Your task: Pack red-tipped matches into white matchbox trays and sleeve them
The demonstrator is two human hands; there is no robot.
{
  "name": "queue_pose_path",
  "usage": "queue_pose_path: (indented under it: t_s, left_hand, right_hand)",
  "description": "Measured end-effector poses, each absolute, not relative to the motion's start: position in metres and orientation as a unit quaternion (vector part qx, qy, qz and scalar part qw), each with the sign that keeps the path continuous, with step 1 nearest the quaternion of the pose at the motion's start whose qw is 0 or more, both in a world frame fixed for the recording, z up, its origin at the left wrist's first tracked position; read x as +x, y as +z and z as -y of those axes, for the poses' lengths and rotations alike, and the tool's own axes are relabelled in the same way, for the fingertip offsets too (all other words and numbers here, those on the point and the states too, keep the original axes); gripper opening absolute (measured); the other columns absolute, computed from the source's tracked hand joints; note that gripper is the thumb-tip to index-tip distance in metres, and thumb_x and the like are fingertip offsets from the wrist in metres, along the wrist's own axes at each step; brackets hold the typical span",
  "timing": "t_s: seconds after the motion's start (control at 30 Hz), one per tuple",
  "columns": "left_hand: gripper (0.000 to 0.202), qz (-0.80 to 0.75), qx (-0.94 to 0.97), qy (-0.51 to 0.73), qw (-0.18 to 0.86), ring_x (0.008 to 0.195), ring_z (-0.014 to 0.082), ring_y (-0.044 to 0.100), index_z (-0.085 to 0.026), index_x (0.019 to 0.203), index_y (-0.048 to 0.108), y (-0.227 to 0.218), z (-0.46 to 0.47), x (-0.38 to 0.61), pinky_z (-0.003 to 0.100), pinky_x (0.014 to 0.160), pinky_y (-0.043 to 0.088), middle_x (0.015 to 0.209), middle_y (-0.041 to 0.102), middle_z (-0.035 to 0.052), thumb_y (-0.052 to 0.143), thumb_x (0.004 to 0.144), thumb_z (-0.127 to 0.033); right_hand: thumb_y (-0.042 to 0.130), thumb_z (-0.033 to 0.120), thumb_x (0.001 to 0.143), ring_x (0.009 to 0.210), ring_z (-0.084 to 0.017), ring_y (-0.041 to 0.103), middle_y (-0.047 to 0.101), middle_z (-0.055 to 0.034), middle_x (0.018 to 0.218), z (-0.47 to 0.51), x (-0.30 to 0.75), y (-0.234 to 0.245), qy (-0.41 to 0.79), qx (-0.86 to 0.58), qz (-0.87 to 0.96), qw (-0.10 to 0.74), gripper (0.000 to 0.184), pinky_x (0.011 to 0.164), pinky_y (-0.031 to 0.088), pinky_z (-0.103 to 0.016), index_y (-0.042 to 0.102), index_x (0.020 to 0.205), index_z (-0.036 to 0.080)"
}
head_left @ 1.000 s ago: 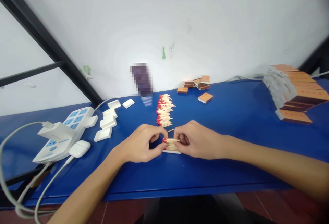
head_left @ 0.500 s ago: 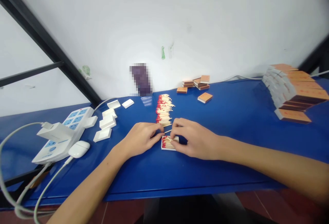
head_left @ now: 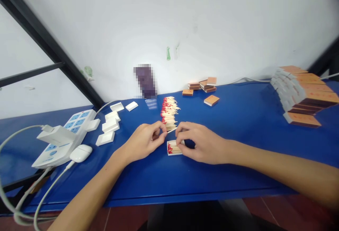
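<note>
My left hand (head_left: 147, 140) pinches a single match (head_left: 172, 130) between thumb and forefinger, just below the pile. The match points right, towards the other hand. My right hand (head_left: 202, 143) is closed over the right end of a white matchbox tray (head_left: 173, 154), its thumb and fingers bent together there. Whatever sits between those fingertips is hidden. Red-headed matches (head_left: 173, 148) lie in the tray, heads to the left. Beyond both hands is a long pile of loose matches (head_left: 170, 112), heads mostly left.
Several empty white trays (head_left: 110, 125) lie at left, beside a white power strip (head_left: 76, 126) with cables and a white earphone case (head_left: 81, 153). Orange matchboxes (head_left: 211, 100) sit near the wall. A large stack of matchboxes (head_left: 307, 89) stands at right on the blue table (head_left: 225, 181).
My left hand has moved slightly up and away from the tray, with the match now at its fingertips by the pile. The right hand stays nearly in place over the tray.
</note>
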State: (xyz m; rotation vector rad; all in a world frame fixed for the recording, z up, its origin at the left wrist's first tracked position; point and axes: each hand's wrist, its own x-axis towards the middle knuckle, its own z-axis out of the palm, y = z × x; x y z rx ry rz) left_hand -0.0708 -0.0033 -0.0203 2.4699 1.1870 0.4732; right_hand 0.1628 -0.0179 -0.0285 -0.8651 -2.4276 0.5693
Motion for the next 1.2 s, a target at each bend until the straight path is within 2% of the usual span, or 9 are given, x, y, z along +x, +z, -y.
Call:
queue_pose_path:
  t_s: [0.13,0.2,0.33,0.43,0.53,0.67,0.83,1.03,1.2]
  left_hand:
    - [0.009,-0.391,0.871,0.157,0.251,0.051,0.0067,0.035,-0.018,0.084,0.058,-0.019,0.006,-0.069,0.02,0.053,0.031,0.057,0.037,-0.0083,0.053,0.09,-0.022]
    - [0.009,-0.38,0.877,0.14,0.259,0.049,0.0063,0.034,-0.018,0.082,0.06,-0.019,0.007,-0.068,0.02,0.053,0.031,0.055,0.036,-0.0085,0.054,0.088,-0.02]
    - [0.009,-0.38,0.89,0.143,0.206,0.052,0.008,0.041,-0.019,0.081,0.058,-0.02,0.007,-0.068,0.024,0.064,0.037,0.054,0.043,-0.0083,0.055,0.088,-0.023]
    - [0.008,-0.395,0.889,0.171,0.158,0.058,0.0108,0.045,-0.019,0.086,0.055,-0.019,0.008,-0.07,0.028,0.073,0.038,0.056,0.049,-0.0078,0.054,0.088,-0.027]
    - [0.012,-0.391,0.893,0.16,0.158,0.055,0.0103,0.046,-0.02,0.093,0.055,-0.019,0.008,-0.071,0.029,0.074,0.038,0.056,0.049,-0.009,0.054,0.089,-0.031]
    - [0.015,-0.373,0.904,0.12,0.173,0.052,0.0099,0.048,-0.02,0.09,0.058,-0.019,0.009,-0.071,0.026,0.068,0.038,0.052,0.048,-0.0088,0.059,0.087,-0.034]
    - [0.016,-0.377,0.903,0.116,0.171,0.05,0.0089,0.045,-0.019,0.084,0.06,-0.022,0.007,-0.068,0.024,0.062,0.036,0.05,0.046,-0.0082,0.062,0.085,-0.035]
    - [0.018,-0.381,0.897,0.118,0.19,0.045,0.007,0.037,-0.019,0.082,0.06,-0.025,0.006,-0.066,0.022,0.052,0.03,0.05,0.04,-0.0084,0.057,0.09,-0.035]
    - [0.02,-0.367,0.9,0.108,0.209,0.047,0.0076,0.038,-0.019,0.085,0.059,-0.022,0.005,-0.068,0.023,0.053,0.03,0.053,0.042,-0.0074,0.05,0.094,-0.034]
  right_hand:
    - [0.053,0.012,0.083,0.076,-0.015,0.053,0.06,-0.0037,0.083,0.018,0.165,-0.023,0.158,-0.296,0.874,0.352,0.01,0.07,0.041,-0.028,0.059,0.078,0.018]
    - [0.053,0.012,0.082,0.074,-0.015,0.052,0.06,-0.003,0.082,0.016,0.166,-0.022,0.138,-0.294,0.873,0.364,0.008,0.069,0.04,-0.028,0.059,0.082,0.018]
    - [0.056,0.018,0.085,0.077,-0.016,0.055,0.062,-0.003,0.086,0.012,0.166,-0.029,0.132,-0.298,0.898,0.296,0.012,0.072,0.04,-0.03,0.062,0.095,0.017]
    - [0.055,0.021,0.088,0.078,-0.016,0.055,0.062,-0.0029,0.086,0.011,0.165,-0.035,0.14,-0.298,0.91,0.253,0.01,0.073,0.04,-0.031,0.063,0.094,0.017]
    - [0.055,0.021,0.089,0.077,-0.015,0.054,0.062,-0.0023,0.086,0.012,0.165,-0.035,0.153,-0.295,0.911,0.243,0.009,0.072,0.04,-0.03,0.062,0.092,0.017]
    - [0.054,0.021,0.09,0.076,-0.015,0.054,0.062,-0.0025,0.087,0.011,0.165,-0.033,0.171,-0.279,0.914,0.24,0.009,0.072,0.041,-0.03,0.061,0.091,0.017]
    - [0.065,0.026,0.082,0.08,-0.017,0.056,0.063,-0.0049,0.096,0.011,0.167,-0.035,0.151,-0.247,0.929,0.231,0.016,0.078,0.043,-0.033,0.063,0.095,0.017]
    - [0.061,0.017,0.083,0.085,-0.016,0.058,0.06,-0.0053,0.104,0.009,0.168,-0.035,0.186,-0.226,0.933,0.209,0.016,0.078,0.045,-0.031,0.069,0.098,0.02]
    - [0.061,0.017,0.085,0.084,-0.014,0.059,0.059,-0.0037,0.104,0.007,0.169,-0.035,0.247,-0.229,0.916,0.217,0.012,0.076,0.047,-0.028,0.069,0.093,0.02]
